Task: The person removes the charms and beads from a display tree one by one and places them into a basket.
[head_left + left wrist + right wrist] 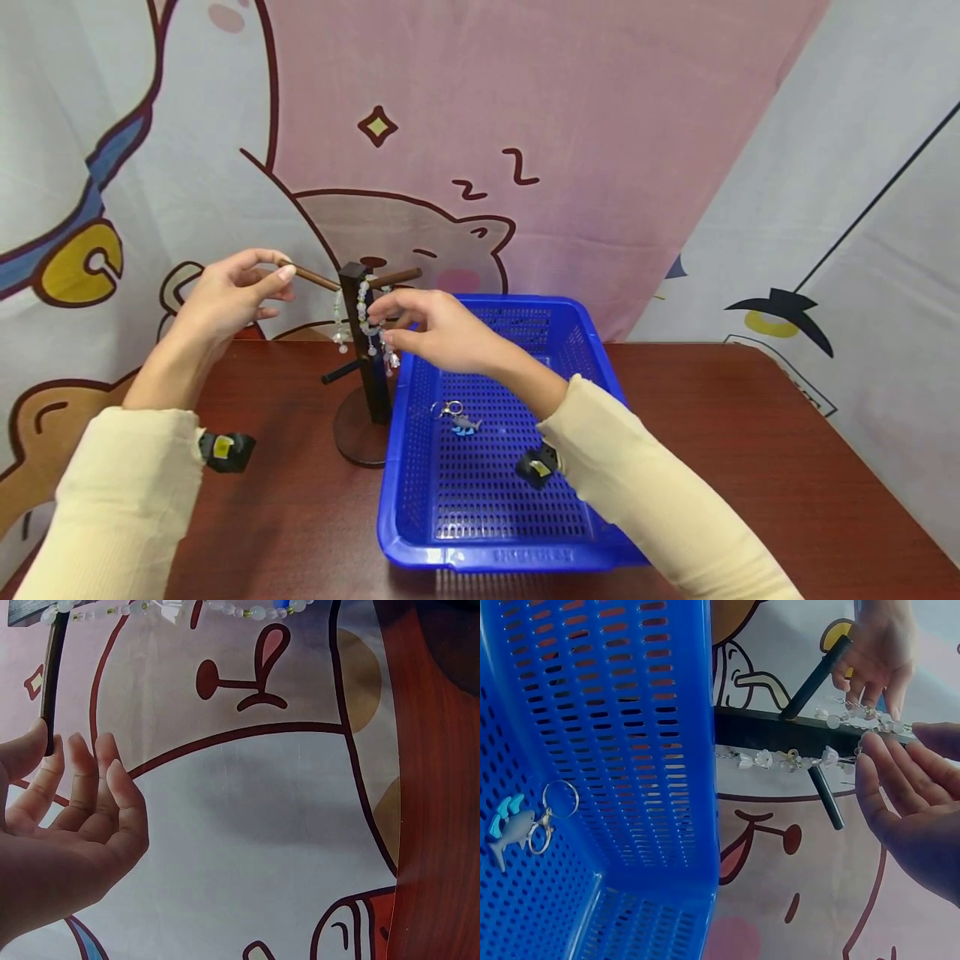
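A dark wooden jewelry stand (367, 358) with side pegs rises from a round base beside a blue basket. My left hand (228, 292) pinches the outer end of its left peg (315, 277) between thumb and index finger, the other fingers loosely bent. A beaded bracelet (362, 304) with pale charms hangs on the right peg (397, 277). My right hand (442, 329) is held at this bracelet, its fingertips right at the beads and thumb apart from the fingers. Another beaded strand (339, 321) hangs on the left peg.
In the blue basket (401, 500), right of the stand, lies a shark keychain (465, 425) with metal rings. A black lower peg (340, 372) sticks out left from the post. Behind the reddish-brown table (712, 467) hangs a cartoon-printed cloth (600, 125).
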Demonstrator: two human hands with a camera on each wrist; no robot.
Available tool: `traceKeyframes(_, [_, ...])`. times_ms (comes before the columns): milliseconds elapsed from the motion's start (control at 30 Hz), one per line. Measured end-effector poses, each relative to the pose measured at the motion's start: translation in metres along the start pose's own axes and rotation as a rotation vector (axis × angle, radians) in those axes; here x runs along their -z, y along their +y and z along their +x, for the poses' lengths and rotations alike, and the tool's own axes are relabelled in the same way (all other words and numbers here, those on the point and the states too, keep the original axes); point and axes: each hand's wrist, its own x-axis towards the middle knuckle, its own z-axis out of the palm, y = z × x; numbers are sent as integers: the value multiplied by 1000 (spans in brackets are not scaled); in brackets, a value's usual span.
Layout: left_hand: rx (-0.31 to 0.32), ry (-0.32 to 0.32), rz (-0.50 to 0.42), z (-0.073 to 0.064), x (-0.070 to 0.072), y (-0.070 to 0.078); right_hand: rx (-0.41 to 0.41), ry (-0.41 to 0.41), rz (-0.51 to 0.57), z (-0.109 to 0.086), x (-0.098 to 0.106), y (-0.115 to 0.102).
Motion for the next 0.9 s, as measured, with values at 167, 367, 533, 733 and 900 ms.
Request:
traceKeyframes(167, [-1,-4,-3,0,0,0,-25,2,14,3,-4,1])
traceKeyframes(367, [-3,-4,-11,0,0,0,-27,-6,26,4,-8,1])
traceKeyframes(533, [2,-2,1,0,0,-1,-27,3,23,3,-9,2])
traceKeyframes(733, [0,-3,2,1,1,-1,-28,29,1,0,-7,1])
traceKeyframes(900, [-10,-5,-14,1,1,-1,-30,46,25,-1,-6,-1])
